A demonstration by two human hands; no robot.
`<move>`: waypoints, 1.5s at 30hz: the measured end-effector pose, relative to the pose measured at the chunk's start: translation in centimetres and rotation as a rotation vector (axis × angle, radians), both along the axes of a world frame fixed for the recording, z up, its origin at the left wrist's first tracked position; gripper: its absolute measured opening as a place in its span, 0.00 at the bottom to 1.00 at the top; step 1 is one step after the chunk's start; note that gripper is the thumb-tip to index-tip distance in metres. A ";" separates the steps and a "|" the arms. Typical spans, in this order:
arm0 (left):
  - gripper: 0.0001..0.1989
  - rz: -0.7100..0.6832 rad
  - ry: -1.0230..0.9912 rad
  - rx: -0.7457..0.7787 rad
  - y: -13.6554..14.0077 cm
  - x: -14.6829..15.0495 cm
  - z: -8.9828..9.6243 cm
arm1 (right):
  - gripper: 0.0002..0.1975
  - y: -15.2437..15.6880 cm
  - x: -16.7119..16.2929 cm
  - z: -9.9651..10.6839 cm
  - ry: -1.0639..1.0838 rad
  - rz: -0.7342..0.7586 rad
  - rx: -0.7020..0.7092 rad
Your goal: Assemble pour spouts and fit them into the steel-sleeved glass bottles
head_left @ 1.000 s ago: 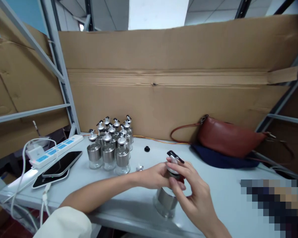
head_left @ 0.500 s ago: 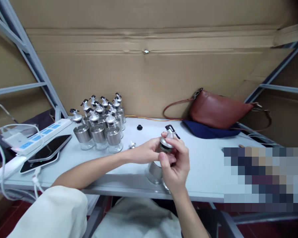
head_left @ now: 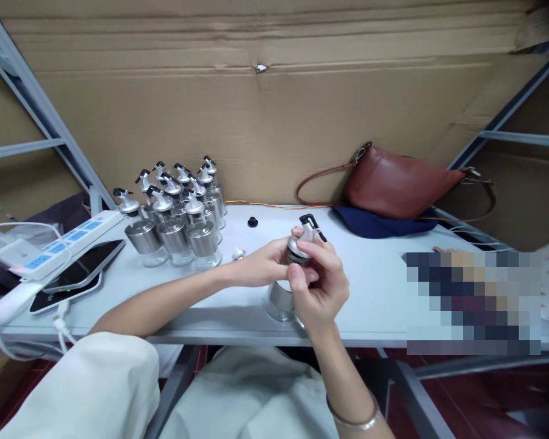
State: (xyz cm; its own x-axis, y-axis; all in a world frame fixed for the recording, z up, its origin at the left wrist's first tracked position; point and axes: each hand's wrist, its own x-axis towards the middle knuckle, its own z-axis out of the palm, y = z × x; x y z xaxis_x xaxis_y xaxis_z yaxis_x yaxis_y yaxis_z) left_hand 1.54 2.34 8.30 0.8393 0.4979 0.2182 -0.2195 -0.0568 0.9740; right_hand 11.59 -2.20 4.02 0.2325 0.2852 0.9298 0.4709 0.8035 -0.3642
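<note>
Both my hands are closed around a silver pour spout (head_left: 298, 246) with a black lever top, near the front edge of the table. My left hand (head_left: 266, 263) wraps its left side and back, one fingertip showing behind it. My right hand (head_left: 324, 283) grips it from the right, thumb in front. Just below stands a glass oil bottle (head_left: 281, 300) with a metal sleeve, partly hidden by my hands. Clear glass also shows by my right wrist; whether it belongs to the same bottle I cannot tell. A loose silver spout (head_left: 238, 253) lies behind my left wrist.
Several capped oil bottles (head_left: 204, 239) stand grouped at the left. A small black stopper (head_left: 253, 222) lies further back. A power strip (head_left: 73, 244) and a phone (head_left: 85, 265) are far left. At the back right, a brown bag (head_left: 396, 186) rests on dark blue cloth (head_left: 370, 225).
The view has shifted, so everything sits slightly higher and further left. Both hands keep their hold on the pour spout, with hardly any change in their pose.
</note>
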 end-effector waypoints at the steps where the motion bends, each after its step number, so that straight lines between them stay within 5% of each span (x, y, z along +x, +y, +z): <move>1: 0.11 0.010 0.004 0.001 0.0 0.0 0.0 | 0.18 0.0 0.0 0.0 -0.011 -0.014 0.008; 21: 0.19 0.106 0.040 0.088 0.2 0.0 -0.3 | 0.14 0.5 0.2 -0.7 -0.130 -0.036 0.045; 29: 0.14 0.094 0.046 0.012 0.3 -0.3 -0.2 | 0.15 0.3 0.2 -1.1 -0.154 -0.042 -0.005; 34: 0.16 -0.005 -0.008 -0.178 0.9 -0.9 -0.5 | 0.17 0.3 0.3 -1.6 -0.163 -0.032 -0.034; 45: 0.19 0.131 0.067 -0.311 0.1 0.1 -0.3 | 0.26 0.1 0.1 -1.0 -0.214 -0.135 -0.046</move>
State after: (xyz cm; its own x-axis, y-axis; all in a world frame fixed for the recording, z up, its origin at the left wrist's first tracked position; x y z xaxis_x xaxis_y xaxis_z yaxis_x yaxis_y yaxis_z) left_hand 1.67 2.49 8.03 0.7714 0.6362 -0.0143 -0.1647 0.2213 0.9612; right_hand 11.69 -2.13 3.04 0.0701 0.3077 0.9489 0.6429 0.7134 -0.2789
